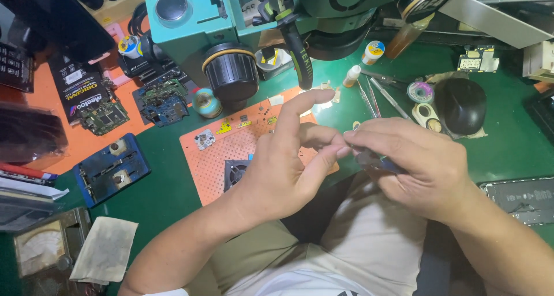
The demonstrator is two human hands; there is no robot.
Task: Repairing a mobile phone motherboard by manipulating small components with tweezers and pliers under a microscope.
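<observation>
Closest to the camera is a lap in pale shorts, with two hands meeting just above it. The right hand (418,160) is curled tight around one small dark tool (378,160) with a bluish body, only a sliver of it peeking out between the knuckles. The left hand (288,163) pinches at the tip of that same tool with thumb and middle finger, index finger sticking up loose. So the tool sits right between both hands, touching each.

Just past them lies one orange perforated mat (210,163) with several tiny parts scattered on it. To its left, one blue fixture plate (109,169). Further back I count two bare circuit boards (164,102) on the left and one black dome-shaped thing (460,104) on the right. At the far edge, one teal microscope (231,19) looms over the green bench (167,192).
</observation>
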